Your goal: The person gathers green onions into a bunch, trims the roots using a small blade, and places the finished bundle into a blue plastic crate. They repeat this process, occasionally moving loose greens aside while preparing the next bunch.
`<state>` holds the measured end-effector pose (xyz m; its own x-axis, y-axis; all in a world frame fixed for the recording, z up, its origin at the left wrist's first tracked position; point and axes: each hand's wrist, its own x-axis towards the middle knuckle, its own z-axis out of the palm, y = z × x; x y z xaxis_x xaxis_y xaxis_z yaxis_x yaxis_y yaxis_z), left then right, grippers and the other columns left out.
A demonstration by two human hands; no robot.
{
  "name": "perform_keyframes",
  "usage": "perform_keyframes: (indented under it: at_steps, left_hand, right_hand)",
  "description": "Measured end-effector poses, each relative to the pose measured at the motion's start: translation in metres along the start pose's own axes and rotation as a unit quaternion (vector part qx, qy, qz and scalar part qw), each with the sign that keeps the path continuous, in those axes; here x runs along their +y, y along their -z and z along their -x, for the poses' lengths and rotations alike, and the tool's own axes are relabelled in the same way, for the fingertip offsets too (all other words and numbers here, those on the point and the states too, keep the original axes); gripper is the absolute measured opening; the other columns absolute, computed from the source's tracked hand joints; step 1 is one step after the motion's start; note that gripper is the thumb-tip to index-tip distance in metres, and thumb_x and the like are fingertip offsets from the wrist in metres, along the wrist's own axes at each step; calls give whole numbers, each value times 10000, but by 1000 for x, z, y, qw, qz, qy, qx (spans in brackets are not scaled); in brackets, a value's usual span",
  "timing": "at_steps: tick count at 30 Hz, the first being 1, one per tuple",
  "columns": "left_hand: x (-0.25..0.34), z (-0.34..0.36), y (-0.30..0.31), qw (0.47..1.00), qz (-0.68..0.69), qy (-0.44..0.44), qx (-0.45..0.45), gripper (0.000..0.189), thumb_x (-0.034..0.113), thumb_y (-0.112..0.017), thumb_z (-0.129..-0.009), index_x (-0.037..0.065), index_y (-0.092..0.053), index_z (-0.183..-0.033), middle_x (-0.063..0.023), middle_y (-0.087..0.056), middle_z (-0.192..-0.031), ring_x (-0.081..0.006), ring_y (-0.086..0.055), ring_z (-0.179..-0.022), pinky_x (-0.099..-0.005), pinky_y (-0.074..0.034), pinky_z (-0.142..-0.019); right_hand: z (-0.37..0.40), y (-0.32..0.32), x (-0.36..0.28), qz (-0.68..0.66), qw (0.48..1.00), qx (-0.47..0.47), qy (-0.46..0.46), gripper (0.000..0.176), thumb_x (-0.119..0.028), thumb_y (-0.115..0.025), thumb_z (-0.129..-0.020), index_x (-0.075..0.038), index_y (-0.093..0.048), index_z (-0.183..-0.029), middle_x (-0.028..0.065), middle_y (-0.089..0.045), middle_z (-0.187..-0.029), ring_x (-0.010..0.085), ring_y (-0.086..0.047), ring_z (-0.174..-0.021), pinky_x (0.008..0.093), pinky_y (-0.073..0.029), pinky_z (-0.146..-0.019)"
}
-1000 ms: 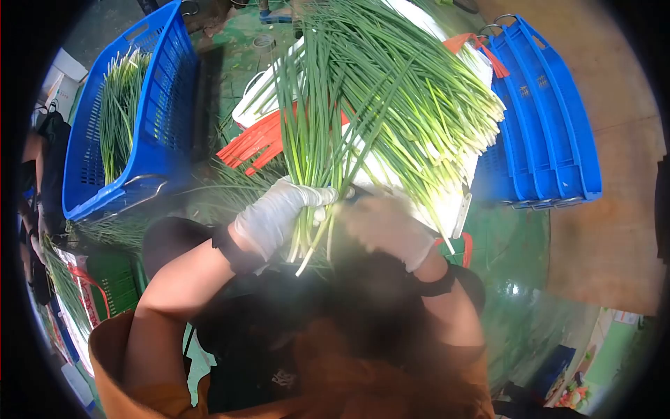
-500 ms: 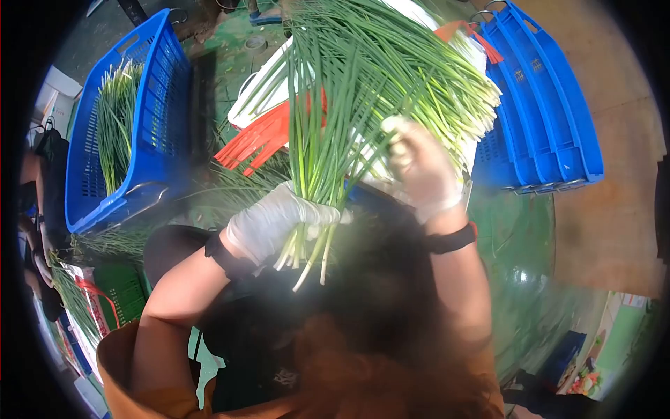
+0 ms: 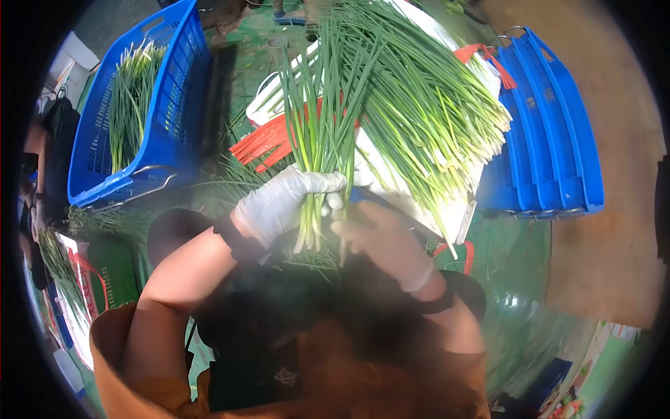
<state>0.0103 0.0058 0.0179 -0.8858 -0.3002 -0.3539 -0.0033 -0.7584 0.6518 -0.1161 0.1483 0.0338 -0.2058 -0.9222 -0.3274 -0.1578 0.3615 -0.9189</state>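
My gloved left hand (image 3: 286, 199) is wrapped round a small bunch of green onions (image 3: 310, 136). Their long green leaves point away from me, and the pale root ends hang below my fist. One stalk stands a little apart at the right of the bunch. Beside that stalk's lower end is my right hand (image 3: 384, 244), also gloved, its fingers smeared by motion and reaching toward the stalk. A large pile of green onions (image 3: 426, 119) lies beyond my hands on a white board (image 3: 464, 216), root ends to the right. Red ties (image 3: 269, 142) lie at the board's left side.
On the left, a blue crate (image 3: 171, 105) holds more green onions. Several blue crates (image 3: 551, 140) are stacked at the right. More red ties (image 3: 488, 59) lie at the pile's far right edge. Loose leaves litter the green floor (image 3: 516, 262). A green crate (image 3: 115, 269) stands at lower left.
My right hand has come down and left from the pile to the root ends of the held bunch. My left hand keeps its hold. The view has shifted slightly.
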Motion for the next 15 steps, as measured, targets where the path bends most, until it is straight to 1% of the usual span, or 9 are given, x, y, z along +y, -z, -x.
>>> perform_keyframes:
  at_steps: [1,3,5,7,8,9,11,14,15]
  left_hand:
    - [-3,-2,0,1000,-2,4,-5,373,126,-586,-898,13,-501,-1243,-52,-613,-858,-78,-531,-622,-189,-487,-597]
    - [-7,-4,-5,997,44,47,39,307,124,-580,-903,18,-554,-1190,-1,-565,-757,-72,-525,-607,-196,-485,-570]
    - [-4,-4,-12,995,65,39,69,243,135,-580,-908,26,-596,-1125,11,-564,-747,-74,-521,-597,-208,-486,-549]
    - [-1,-2,-10,988,109,53,92,201,76,-540,-922,42,-567,-1119,-14,-595,-808,-79,-538,-639,-228,-501,-543]
    - [0,-2,-8,991,71,67,87,267,78,-564,-907,39,-551,-1171,-35,-618,-884,-82,-547,-653,-226,-499,-555]
    - [-1,0,-10,991,71,68,90,267,78,-564,-907,39,-551,-1171,-35,-618,-884,-82,-547,-653,-226,-499,-555]
    - [-2,4,-18,998,-18,-27,49,349,69,-595,-883,21,-523,-1221,-67,-634,-970,-86,-564,-680,-226,-497,-581]
    - [17,18,-28,992,-73,-96,-28,430,44,-607,-858,10,-484,-1268,-83,-634,-1011,-92,-579,-705,-228,-491,-605]
    - [24,22,-32,986,-98,-122,-64,447,41,-607,-855,9,-473,-1279,-89,-633,-1025,-94,-581,-709,-229,-491,-610]
  right_hand:
    - [-3,-7,5,-74,995,-11,-73,296,-263,-617,-893,29,-623,-945,39,-586,-715,100,-530,-604,233,-437,-584]
    - [-5,-1,5,-89,992,-16,-90,291,-253,-609,-898,33,-624,-948,36,-585,-686,93,-519,-580,249,-434,-571]
    - [-5,3,7,-109,989,-13,-98,282,-246,-607,-898,33,-628,-932,32,-584,-685,92,-515,-574,254,-430,-562]
    - [-4,3,8,-131,985,-16,-107,274,-240,-605,-898,33,-632,-916,28,-584,-684,90,-511,-568,260,-426,-554]
    - [-2,0,8,-104,990,-12,-96,263,-231,-602,-900,30,-636,-903,25,-575,-672,93,-512,-567,264,-424,-550]
    - [-1,-3,7,-78,993,-8,-84,253,-222,-598,-902,27,-641,-889,23,-565,-659,96,-513,-565,267,-423,-546]
    - [2,-7,4,-23,996,-18,-88,221,-198,-593,-901,16,-648,-894,42,-552,-646,94,-515,-569,277,-426,-549]
    - [11,-16,1,12,992,82,99,160,-147,-612,-876,4,-646,-918,105,-575,-664,175,-530,-565,298,-440,-567]
    - [11,-19,0,11,992,85,98,160,-147,-612,-876,4,-646,-918,105,-575,-664,175,-530,-565,298,-440,-567]
